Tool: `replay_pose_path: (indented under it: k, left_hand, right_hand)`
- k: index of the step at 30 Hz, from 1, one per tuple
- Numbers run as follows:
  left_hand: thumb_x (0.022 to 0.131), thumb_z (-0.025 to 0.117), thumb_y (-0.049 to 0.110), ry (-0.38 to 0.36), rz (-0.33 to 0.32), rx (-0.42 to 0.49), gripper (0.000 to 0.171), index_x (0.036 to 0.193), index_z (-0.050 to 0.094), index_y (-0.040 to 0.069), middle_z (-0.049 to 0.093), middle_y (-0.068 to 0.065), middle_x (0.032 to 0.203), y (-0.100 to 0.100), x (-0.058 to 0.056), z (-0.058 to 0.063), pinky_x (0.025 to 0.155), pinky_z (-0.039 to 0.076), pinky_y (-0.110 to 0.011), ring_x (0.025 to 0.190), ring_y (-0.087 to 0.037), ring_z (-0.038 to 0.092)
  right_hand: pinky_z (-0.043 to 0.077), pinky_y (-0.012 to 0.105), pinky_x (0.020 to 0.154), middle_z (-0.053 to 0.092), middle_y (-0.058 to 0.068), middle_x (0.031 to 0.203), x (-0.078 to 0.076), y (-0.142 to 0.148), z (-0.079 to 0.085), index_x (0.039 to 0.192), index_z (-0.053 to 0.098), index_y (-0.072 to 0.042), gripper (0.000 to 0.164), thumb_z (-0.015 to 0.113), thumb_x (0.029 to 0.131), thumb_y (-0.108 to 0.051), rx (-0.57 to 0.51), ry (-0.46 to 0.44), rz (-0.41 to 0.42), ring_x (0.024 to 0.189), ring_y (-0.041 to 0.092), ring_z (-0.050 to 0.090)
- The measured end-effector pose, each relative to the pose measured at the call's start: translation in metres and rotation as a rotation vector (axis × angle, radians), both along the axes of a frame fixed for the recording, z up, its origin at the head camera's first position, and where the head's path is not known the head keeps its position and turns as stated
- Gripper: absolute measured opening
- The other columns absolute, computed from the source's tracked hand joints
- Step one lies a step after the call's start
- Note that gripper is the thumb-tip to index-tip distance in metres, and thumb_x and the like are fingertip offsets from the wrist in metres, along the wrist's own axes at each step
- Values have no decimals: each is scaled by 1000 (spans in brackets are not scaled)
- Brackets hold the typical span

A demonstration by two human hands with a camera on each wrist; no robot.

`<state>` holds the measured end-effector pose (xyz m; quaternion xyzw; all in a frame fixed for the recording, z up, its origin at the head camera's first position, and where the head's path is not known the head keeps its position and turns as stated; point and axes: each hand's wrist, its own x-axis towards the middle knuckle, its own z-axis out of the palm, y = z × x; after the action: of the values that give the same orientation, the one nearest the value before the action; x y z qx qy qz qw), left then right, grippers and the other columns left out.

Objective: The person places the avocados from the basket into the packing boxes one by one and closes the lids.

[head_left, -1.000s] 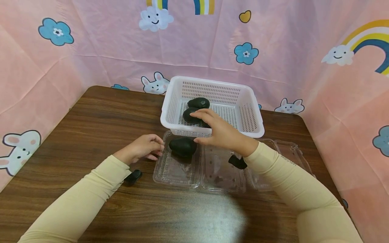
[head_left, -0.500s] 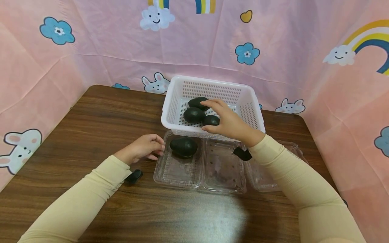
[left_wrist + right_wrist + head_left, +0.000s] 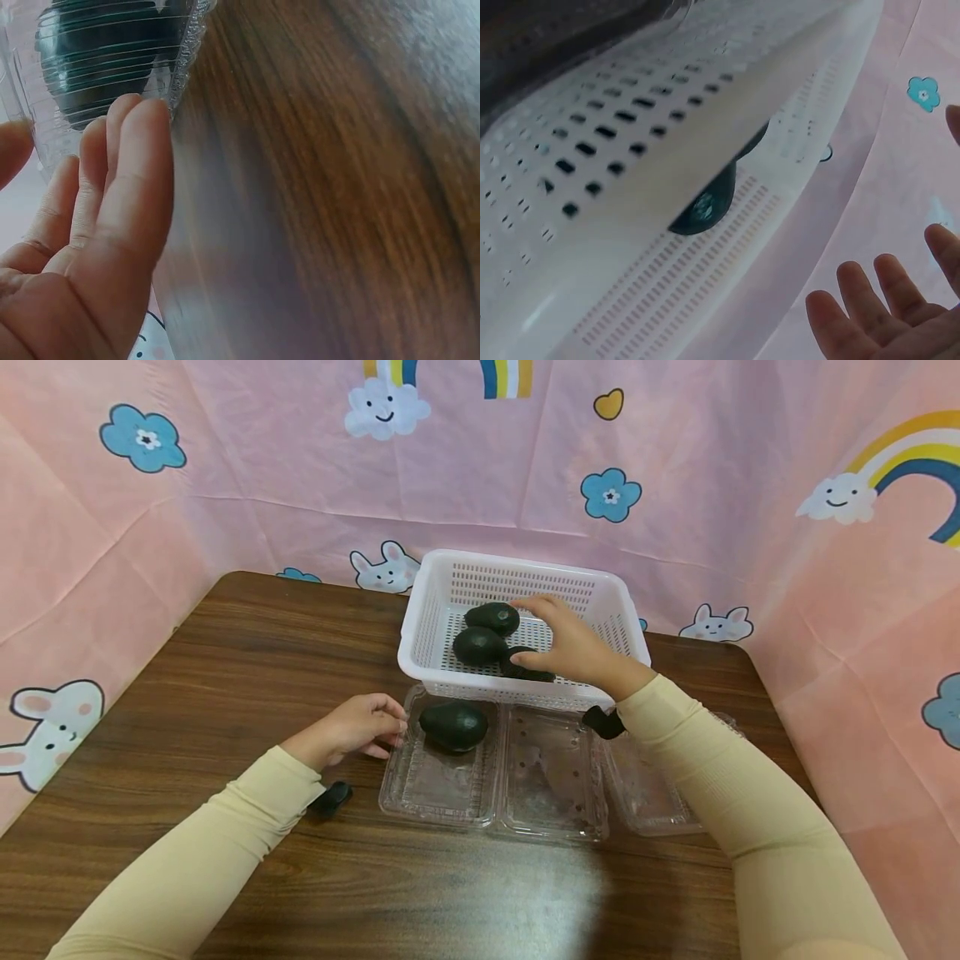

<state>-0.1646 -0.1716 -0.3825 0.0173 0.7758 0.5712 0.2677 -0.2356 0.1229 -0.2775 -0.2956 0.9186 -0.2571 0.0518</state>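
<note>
My left hand (image 3: 352,727) rests at the left edge of a clear plastic clamshell box (image 3: 442,789), fingers relaxed. In the left wrist view its fingertips (image 3: 146,120) are at the ribbed plastic wall; whether they touch cannot be told. One dark green avocado (image 3: 453,727) lies in the box's left half. My right hand (image 3: 577,647) hovers over the white basket (image 3: 442,677), fingers spread and holding nothing. Below its thumb is an avocado (image 3: 517,667), partly hidden. Two more avocados, one in front (image 3: 478,646) and one behind (image 3: 492,618), lie left of the hand.
Another clear plastic box (image 3: 652,793) sits on the right, partly under my right forearm. Black straps show at both wrists, left (image 3: 330,797) and right (image 3: 602,722). Brown wooden table (image 3: 285,635) spreads around, with a pink patterned cloth (image 3: 480,468) behind.
My right hand has moved right and slightly back, from the avocados at the basket's left to above the front right one. The left hand stays at the box edge.
</note>
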Motion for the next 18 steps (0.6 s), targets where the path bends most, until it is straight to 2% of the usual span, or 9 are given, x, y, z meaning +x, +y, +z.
replay_pose_path:
  k: [8,18]
  left_hand:
    - [91,49,12,4,2,3,31,114,43,-8,55,-21,105,1,0,0,71,52,-37,84,-20,59]
    - [90,50,13,1,12,-1,31,114,44,-7,56,-20,105,3,-1,0,70,52,-37,83,-19,59]
  right_hand:
    - [38,44,93,32,8,138,-20,7,1,138,34,-17,73,70,77,-30,45,-22,-30,120,26,37]
    - [38,46,92,28,8,141,-38,12,0,139,32,-16,75,70,76,-32,73,-83,-28,121,27,36]
